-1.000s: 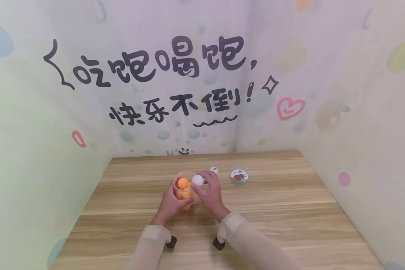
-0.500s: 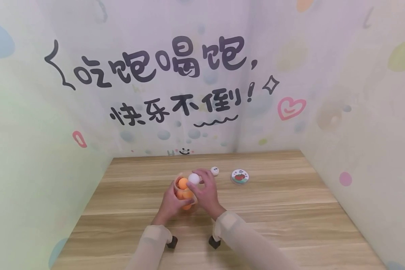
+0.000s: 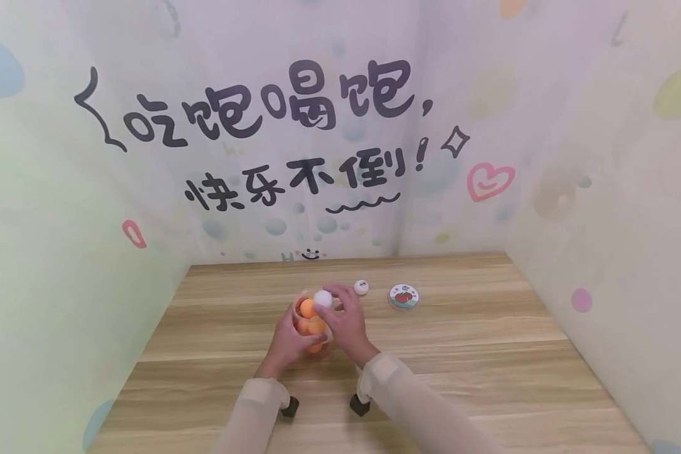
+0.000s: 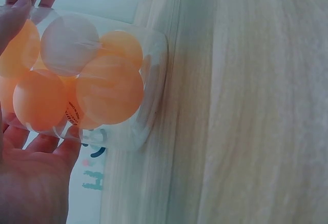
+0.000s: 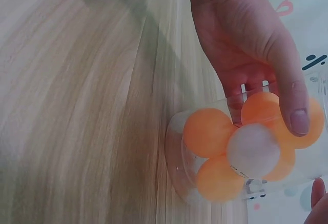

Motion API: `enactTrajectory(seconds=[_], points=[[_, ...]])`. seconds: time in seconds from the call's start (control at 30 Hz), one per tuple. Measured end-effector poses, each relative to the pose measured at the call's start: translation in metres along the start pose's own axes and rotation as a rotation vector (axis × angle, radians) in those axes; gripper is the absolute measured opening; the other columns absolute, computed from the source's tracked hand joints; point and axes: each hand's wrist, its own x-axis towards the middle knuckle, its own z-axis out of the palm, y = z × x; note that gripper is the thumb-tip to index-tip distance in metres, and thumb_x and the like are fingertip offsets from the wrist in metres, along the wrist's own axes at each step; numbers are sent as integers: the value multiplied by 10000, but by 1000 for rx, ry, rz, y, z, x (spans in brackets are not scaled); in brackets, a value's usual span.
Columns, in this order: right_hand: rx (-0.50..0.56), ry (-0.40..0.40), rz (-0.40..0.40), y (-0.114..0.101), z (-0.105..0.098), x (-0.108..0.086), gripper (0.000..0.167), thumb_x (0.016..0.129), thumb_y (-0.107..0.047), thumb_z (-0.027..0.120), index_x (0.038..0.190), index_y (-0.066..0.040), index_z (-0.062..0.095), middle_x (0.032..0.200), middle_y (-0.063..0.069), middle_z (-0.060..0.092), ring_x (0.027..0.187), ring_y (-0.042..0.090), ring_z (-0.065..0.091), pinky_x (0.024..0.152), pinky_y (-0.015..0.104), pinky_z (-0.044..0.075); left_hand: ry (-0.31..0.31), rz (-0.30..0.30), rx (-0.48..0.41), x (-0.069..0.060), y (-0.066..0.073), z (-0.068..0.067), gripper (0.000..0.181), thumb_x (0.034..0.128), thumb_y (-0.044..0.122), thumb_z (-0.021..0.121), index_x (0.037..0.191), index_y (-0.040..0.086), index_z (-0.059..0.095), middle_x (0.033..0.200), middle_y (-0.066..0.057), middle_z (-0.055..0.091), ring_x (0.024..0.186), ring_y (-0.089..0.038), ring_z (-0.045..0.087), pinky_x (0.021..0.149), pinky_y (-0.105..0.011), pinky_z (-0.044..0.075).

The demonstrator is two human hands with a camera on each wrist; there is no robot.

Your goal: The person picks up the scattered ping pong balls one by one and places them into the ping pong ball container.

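Note:
My left hand (image 3: 286, 340) grips a clear plastic container (image 4: 154, 85) tilted above the table. Several orange ping-pong balls (image 4: 110, 89) and a white ping-pong ball (image 5: 253, 151) show through its wall. In the right wrist view, my left hand (image 5: 241, 29) has its thumb across the near side and its fingers behind. At the container's mouth my right hand (image 3: 347, 321) pinches another white ping-pong ball (image 3: 323, 299), beside an orange ball (image 3: 308, 308). Only fingertips of my right hand (image 5: 319, 203) appear at the right wrist view's lower right edge.
Behind my right hand, a white ball with a dark print (image 3: 360, 287) lies on the wooden table (image 3: 477, 353). To its right is a round disc with a tomato picture (image 3: 403, 296). Printed walls (image 3: 590, 239) stand along the back and both sides.
My right hand has shifted slightly left with its white ping-pong ball, closer to the orange ball at the container's mouth. My left hand and the container have stayed nearly still.

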Motion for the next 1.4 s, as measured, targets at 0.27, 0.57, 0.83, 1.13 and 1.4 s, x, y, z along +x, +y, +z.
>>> enactTrajectory(seconds=[0.27,0.57,0.83,1.13,1.4], points=[[-9,-4,28,-1,-1,-1,463,861,-397,732,1224,-130,628,1213,-9,555,1089,185,530,867,442,524,0,-5,5,-1,0,1,904,742,149,861,1482,189,342,1382,-53,496,1211,-250,511,1030,-460,424],[3,-12,59,0,-1,-2,375,885,-260,726,1216,-111,632,1172,-30,578,1055,149,533,865,351,526,-4,-10,0,0,-1,1,912,737,177,867,1482,217,343,1367,-42,504,1211,-246,518,1020,-446,435],[60,14,96,2,3,-5,386,893,-277,717,1231,-115,626,1181,-14,582,1062,173,533,889,420,510,-8,-11,-11,-1,0,0,928,739,194,867,1493,213,326,1388,-47,490,1227,-256,508,1026,-458,425],[86,8,135,2,3,-8,436,898,-354,701,1276,-157,607,1221,-35,581,1086,162,533,906,386,500,2,-18,-8,0,-1,1,948,725,227,876,1496,227,326,1392,-43,489,1235,-255,506,1023,-452,425],[81,-12,66,8,-2,-10,451,883,-324,722,1279,-137,614,1220,-18,601,1067,172,563,868,366,531,0,-20,-16,0,-1,1,946,727,219,875,1498,233,327,1389,-33,491,1234,-243,503,1037,-448,415]])
